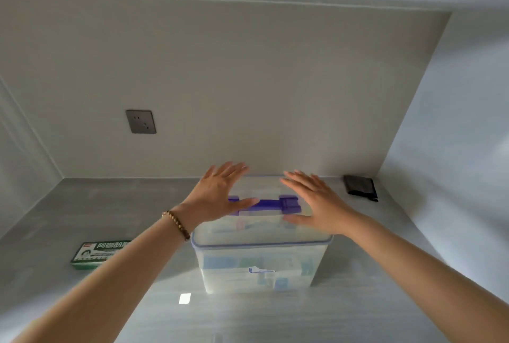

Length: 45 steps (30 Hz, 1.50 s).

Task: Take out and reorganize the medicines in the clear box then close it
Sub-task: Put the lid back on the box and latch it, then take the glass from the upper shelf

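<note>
One green medicine pack [93,256] lies on the grey counter [82,205], left of the box; it reads "阿咖酚", the rest too blurred. One clear box [261,262] stands mid-counter near the back wall, its lid [261,236] on and its blue handle [268,203] flat; the small front sticker is unreadable. Both hands are spread flat over the lid, left hand [217,191] and right hand [316,202], grasping nothing; contact unclear. One black pouch [360,187] sits in the back right corner. Bare counter lies in front of the box.
</note>
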Tool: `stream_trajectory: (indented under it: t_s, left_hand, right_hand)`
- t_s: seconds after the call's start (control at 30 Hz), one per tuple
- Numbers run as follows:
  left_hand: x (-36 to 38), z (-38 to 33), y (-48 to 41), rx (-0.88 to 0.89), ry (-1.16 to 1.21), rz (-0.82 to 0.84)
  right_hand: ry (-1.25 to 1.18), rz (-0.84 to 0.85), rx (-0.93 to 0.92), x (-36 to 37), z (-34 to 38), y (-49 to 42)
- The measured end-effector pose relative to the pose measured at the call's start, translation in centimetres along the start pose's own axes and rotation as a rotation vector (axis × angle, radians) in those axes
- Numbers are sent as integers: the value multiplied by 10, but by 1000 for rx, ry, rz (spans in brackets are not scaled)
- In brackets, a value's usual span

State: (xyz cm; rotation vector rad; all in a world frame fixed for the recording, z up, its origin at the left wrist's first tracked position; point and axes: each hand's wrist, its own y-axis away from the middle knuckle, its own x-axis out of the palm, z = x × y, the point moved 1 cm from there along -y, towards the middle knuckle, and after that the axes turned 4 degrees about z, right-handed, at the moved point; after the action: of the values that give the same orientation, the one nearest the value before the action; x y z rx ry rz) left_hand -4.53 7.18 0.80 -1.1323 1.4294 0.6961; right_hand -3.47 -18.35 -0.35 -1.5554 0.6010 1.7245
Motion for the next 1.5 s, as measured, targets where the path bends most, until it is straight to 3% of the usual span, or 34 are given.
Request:
stream_trajectory:
  t_s: [0.2, 0.37, 0.53, 0.6, 0.8, 1.07, 1.23, 1.5]
  left_hand:
    - [-113, -14, -60, 46, -89, -286]
    - [-194, -37, -87, 150, -136, -511]
    - [-254, -46, -106, 204, -211, -620]
    - [-276, -44, -115, 171, -122, -658]
    - [-313, -31, -158, -56, 556, -523]
    - [-323, -29, -199, -176, 732, -434]
    - [-319, -29, -213, -121, 907, -424]
    - [-313, -22, -222, -78, 885, -462]
  right_hand:
    - [25, -266, 32, -130, -10, -29]
    - [-165, -509, -1, -227, -8, -48]
    - [-247, -559, -99, -288, -6, -74]
    - [-286, -557, -101, -304, -7, -90]
    - [-485, -549, -27, -333, -8, -148]
    - [-744, -535, 64, -335, -5, -197]
    - [-872, -509, 104, -340, 3, -213]
    - [-980, -528, 75, -336, 14, -225]
